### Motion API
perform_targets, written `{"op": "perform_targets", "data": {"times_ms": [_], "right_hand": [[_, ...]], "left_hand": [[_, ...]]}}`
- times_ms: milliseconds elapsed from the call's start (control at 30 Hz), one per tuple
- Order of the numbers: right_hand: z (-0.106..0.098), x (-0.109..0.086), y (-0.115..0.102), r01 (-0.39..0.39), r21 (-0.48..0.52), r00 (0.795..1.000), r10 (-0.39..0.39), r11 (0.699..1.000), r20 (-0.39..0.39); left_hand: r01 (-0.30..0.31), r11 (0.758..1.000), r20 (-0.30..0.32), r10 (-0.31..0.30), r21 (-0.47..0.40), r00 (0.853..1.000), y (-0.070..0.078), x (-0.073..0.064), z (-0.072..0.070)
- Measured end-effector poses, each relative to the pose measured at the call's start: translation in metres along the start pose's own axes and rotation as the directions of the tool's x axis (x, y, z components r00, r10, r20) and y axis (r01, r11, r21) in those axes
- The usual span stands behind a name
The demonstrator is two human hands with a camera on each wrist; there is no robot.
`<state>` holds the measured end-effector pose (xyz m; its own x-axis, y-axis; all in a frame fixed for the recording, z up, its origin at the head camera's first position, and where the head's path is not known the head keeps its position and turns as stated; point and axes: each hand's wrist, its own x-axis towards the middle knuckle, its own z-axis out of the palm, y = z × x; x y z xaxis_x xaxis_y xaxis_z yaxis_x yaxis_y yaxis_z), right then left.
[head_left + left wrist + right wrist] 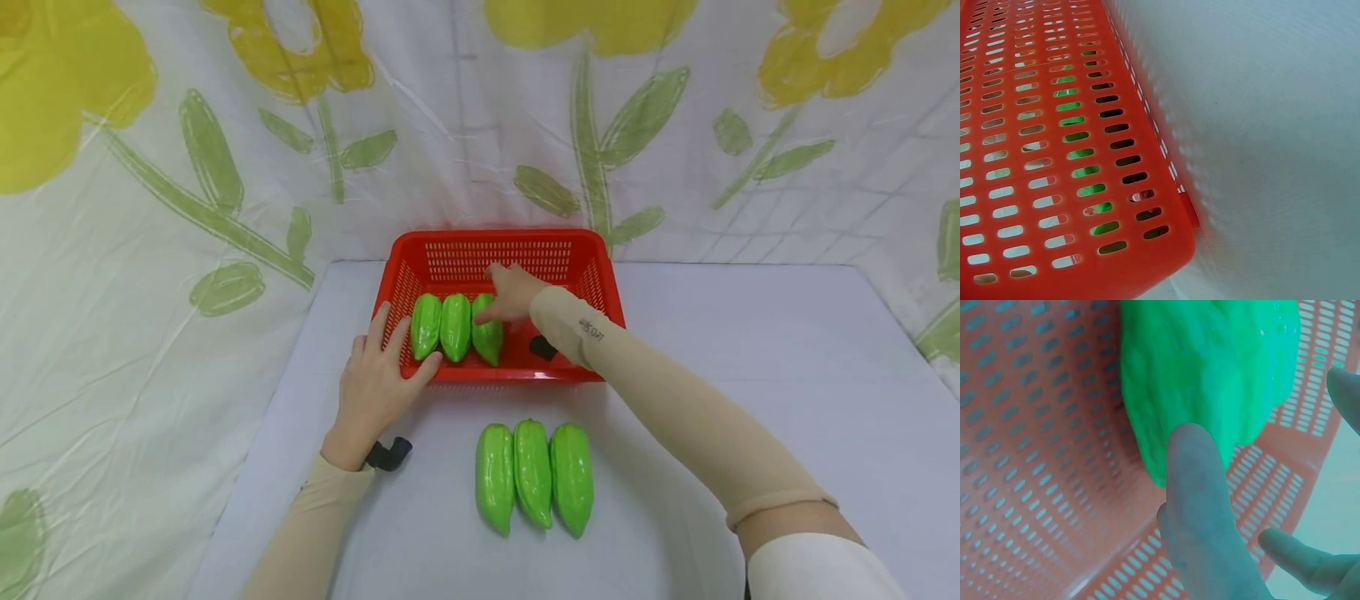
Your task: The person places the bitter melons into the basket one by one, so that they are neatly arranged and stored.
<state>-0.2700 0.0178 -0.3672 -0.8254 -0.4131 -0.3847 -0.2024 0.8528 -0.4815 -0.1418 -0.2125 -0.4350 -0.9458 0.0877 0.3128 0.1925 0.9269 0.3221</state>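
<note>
In the head view, a red plastic basket (517, 373) with slotted walls holds three glossy green ridged fruits, pointed at one end, side by side in its left half. My right hand (513, 296) is inside the basket over the rightmost fruit (488, 340), fingers spread and not curled round it. A fingertip (1190, 447) lies against or just in front of the green fruit (1210, 369) in the right wrist view. My left hand (378, 383) rests at the basket's front left corner, fingers spread over the rim. The left wrist view shows the slotted basket wall (1041, 150) but no hand.
Three more green fruits (533, 475) lie side by side on the white table (720, 433) in front of the basket. A white cloth (465, 142) printed with yellow flowers hangs behind the table. Dark wrist-worn pieces (390, 455) show by both wrists.
</note>
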Motion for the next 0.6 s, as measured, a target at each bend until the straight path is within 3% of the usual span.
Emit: {"op": "perform_targets", "data": {"times_ms": [167, 600], "right_hand": [[-0.008, -0.005, 0.004, -0.014, 0.088, 1.0, 0.012, 0.996, 0.016], [-0.024, -0.03, 0.013, 0.009, 0.173, 1.0, -0.009, 0.985, 0.001]], "left_hand": [[0.006, 1.0, 0.005, -0.006, 0.005, 1.0, 0.0, 0.0, 0.0], [0.023, 1.0, 0.026, -0.023, -0.004, 0.999, 0.003, -0.001, -0.003]]}}
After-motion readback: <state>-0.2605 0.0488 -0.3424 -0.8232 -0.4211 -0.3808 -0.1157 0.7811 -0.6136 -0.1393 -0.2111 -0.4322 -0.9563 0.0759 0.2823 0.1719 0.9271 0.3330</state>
